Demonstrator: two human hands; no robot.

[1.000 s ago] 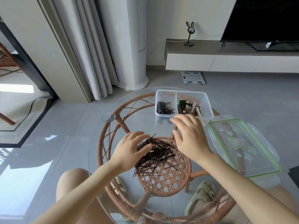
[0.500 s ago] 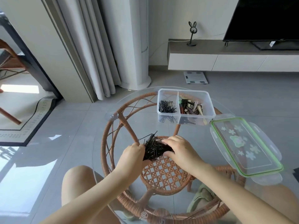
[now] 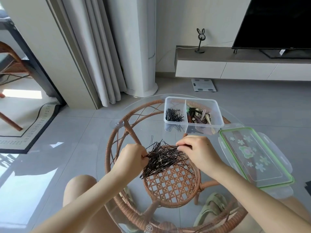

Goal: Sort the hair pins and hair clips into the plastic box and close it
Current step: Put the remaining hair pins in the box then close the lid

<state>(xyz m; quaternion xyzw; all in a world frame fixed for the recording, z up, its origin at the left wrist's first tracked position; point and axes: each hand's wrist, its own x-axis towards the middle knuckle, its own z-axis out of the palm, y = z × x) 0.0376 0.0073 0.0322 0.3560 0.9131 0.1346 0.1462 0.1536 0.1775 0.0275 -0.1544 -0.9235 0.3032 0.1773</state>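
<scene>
A loose bundle of black hair pins [image 3: 162, 159] fans out just above the glass table between my hands. My left hand [image 3: 130, 159] pinches the bundle's left end. My right hand [image 3: 197, 151] grips pins at its upper right. Behind them stands the clear plastic box [image 3: 217, 113] with two compartments. Black hair pins [image 3: 173, 115] lie in the left one, coloured hair clips [image 3: 199, 115] in the right one. The box's green-rimmed lid [image 3: 252, 153] lies flat to the right of my right hand.
The round glass table [image 3: 104, 158] rests on a rattan frame [image 3: 108, 148] with a woven shelf below. My knees and sandalled feet show under the glass. A TV bench, a scale and curtains stand farther back.
Both hands closed on the spread pile of hair pins and gathered it into a bundle, then drew it slightly apart. The box and lid have not moved.
</scene>
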